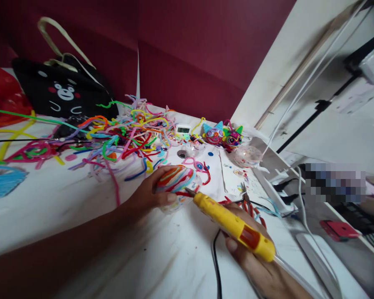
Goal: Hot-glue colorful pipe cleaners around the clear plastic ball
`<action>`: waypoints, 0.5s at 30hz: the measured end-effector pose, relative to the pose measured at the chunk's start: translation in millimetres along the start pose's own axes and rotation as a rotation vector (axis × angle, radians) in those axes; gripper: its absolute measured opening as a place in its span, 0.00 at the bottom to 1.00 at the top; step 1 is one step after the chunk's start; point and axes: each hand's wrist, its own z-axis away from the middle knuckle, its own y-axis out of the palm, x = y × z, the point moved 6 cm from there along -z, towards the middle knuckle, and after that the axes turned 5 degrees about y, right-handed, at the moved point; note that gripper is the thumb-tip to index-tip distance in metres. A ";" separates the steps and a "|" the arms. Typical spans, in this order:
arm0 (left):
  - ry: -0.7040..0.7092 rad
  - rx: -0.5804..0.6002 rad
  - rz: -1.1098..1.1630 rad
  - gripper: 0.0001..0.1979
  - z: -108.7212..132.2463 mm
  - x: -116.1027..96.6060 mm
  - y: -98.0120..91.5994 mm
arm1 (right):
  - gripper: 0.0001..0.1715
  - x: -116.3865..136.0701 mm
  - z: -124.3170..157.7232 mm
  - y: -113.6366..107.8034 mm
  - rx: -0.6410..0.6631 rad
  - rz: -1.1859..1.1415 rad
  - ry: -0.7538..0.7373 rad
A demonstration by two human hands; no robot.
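Fingers, left hand (pixel 149 193): wrapped around a striped ball (pixel 176 179) wound in coloured pipe cleaner, resting on the white worktop (pixel 65 207).
Fingers, right hand (pixel 252 253): clenched on a yellow glue gun (pixel 233 226), nozzle touching the ball.
Behind: loose pipe cleaners (pixel 124 137), two finished cat figures (pixel 222 136), small digital timer (pixel 183 130), black bag (pixel 62 93).

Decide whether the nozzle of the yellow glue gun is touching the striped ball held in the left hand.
Touching. The head view shows the glue gun, held in the right hand, with its nozzle tip meeting the striped ball that the left hand grips; no gap shows.
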 end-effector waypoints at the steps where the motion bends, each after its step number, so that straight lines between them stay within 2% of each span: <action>1: 0.002 0.007 0.000 0.37 0.0 -0.4 0.5 | 0.12 -0.7 0.1 0.2 -0.001 0.001 -0.003; 6: 0.007 0.022 -0.020 0.36 -0.2 -3.5 0.9 | 0.13 -3.9 2.2 2.5 -0.020 0.010 -0.002; 15: 0.015 0.025 -0.036 0.38 -0.6 -1.7 -1.6 | 0.15 -0.7 1.1 3.4 0.022 0.018 -0.011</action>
